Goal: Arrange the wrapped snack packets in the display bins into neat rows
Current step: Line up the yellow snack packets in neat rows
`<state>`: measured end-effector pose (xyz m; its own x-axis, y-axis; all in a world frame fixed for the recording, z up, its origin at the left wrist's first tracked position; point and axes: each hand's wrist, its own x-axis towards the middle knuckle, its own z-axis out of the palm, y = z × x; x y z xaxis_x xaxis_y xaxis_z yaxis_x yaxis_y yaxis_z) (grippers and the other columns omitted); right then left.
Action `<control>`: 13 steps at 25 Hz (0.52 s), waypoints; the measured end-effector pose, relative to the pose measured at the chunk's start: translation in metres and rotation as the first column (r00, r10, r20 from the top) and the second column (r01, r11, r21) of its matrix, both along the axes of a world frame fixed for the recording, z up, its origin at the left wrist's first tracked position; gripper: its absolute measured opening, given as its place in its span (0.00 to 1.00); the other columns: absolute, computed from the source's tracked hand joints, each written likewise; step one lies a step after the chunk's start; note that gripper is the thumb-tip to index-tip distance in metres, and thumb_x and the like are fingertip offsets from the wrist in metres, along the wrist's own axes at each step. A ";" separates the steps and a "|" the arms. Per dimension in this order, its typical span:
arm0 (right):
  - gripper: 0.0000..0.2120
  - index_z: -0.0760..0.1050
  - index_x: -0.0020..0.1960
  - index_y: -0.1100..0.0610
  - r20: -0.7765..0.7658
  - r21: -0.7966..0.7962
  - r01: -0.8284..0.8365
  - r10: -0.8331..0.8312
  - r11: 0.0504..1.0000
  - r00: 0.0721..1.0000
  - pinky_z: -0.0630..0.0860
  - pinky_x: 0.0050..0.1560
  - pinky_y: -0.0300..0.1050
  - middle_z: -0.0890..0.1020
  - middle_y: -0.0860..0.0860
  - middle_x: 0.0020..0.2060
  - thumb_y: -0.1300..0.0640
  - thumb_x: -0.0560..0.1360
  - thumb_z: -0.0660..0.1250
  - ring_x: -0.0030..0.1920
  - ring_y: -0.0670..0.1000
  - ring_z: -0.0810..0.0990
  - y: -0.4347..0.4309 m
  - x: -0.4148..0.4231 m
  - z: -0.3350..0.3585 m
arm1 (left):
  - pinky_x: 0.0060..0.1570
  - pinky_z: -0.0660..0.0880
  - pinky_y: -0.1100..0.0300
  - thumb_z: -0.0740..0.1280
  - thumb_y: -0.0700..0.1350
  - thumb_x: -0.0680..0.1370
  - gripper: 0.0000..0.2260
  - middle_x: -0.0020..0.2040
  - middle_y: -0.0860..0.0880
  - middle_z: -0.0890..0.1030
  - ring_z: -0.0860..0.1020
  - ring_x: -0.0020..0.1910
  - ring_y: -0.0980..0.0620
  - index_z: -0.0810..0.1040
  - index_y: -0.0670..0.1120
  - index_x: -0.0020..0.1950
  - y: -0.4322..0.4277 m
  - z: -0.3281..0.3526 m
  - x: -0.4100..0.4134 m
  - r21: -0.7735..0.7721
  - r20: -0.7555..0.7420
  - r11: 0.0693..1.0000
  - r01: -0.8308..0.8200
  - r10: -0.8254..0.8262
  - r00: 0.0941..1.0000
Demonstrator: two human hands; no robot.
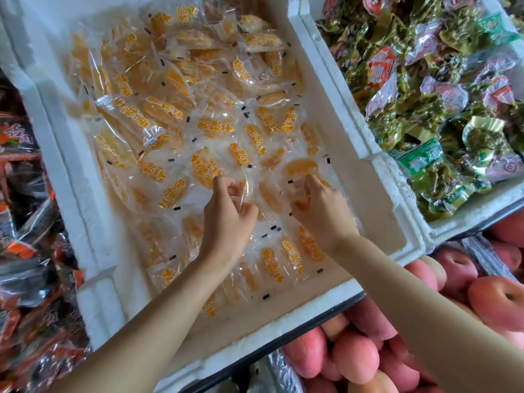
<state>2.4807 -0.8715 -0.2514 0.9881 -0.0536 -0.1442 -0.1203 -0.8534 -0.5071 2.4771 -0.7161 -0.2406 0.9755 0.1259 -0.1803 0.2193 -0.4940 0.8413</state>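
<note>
The yellow snack packets (pixel 175 114) fill the white foam bin (pixel 343 129). They lie flat and thin near the hands and pile up at the far left. Their long sides point many ways, not in rows yet.

Both hands are in the middle of the bin, close but not touching. The left hand (pixel 226 211) pinches one clear packet (pixel 247 188) just ahead of it. The right hand (pixel 320 211) pinches a second packet (pixel 299 195), too blurry to tell how it lies. The messy pile is nearer the left hand.

Green packets (pixel 425 109) sit in the next bin on the right, dark packets (pixel 28 251) on the left, and red fruit (pixel 354 355) near the person.
</note>
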 end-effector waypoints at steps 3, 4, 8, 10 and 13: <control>0.15 0.69 0.62 0.56 -0.004 -0.147 0.060 -0.061 0.987 0.998 0.66 0.38 0.45 0.81 0.56 0.51 0.60 0.76 0.61 0.50 0.60 0.78 -0.002 0.013 0.001 | 0.33 0.68 0.76 0.66 0.36 0.75 0.13 0.42 0.57 0.71 0.71 0.37 0.61 0.65 0.46 0.53 -0.003 0.000 0.002 0.009 -0.032 0.998 0.063 -0.063 0.997; 0.15 0.69 0.63 0.55 0.002 -0.137 0.078 -0.078 0.987 0.997 0.67 0.38 0.46 0.81 0.55 0.52 0.59 0.77 0.61 0.51 0.60 0.78 -0.003 0.015 0.002 | 0.32 0.68 0.76 0.66 0.36 0.75 0.13 0.41 0.57 0.71 0.71 0.37 0.62 0.65 0.46 0.53 -0.005 0.000 0.002 0.004 -0.041 0.997 0.081 -0.081 0.996; 0.12 0.68 0.62 0.60 0.073 0.066 0.002 -0.007 0.998 0.997 0.71 0.49 0.48 0.79 0.55 0.56 0.60 0.79 0.59 0.56 0.58 0.76 0.000 0.011 0.001 | 0.32 0.67 0.77 0.66 0.37 0.75 0.12 0.42 0.56 0.71 0.71 0.37 0.61 0.65 0.45 0.54 -0.007 0.000 0.006 -0.029 -0.049 0.995 0.092 -0.093 0.994; 0.13 0.68 0.63 0.62 0.059 0.136 -0.028 0.020 0.990 0.998 0.69 0.54 0.46 0.77 0.55 0.57 0.61 0.79 0.59 0.57 0.56 0.75 0.002 0.010 0.000 | 0.33 0.68 0.75 0.66 0.36 0.75 0.13 0.42 0.55 0.70 0.71 0.39 0.59 0.64 0.45 0.53 -0.003 -0.001 0.006 -0.028 -0.027 0.998 0.064 -0.065 0.998; 0.17 0.66 0.66 0.59 -0.016 0.247 0.001 0.003 0.969 1.000 0.73 0.52 0.45 0.78 0.50 0.46 0.61 0.78 0.63 0.52 0.54 0.77 0.002 0.017 -0.006 | 0.32 0.68 0.72 0.66 0.37 0.75 0.15 0.43 0.54 0.71 0.72 0.38 0.56 0.64 0.46 0.56 0.005 -0.005 0.003 -0.034 -0.027 0.999 0.040 -0.041 0.999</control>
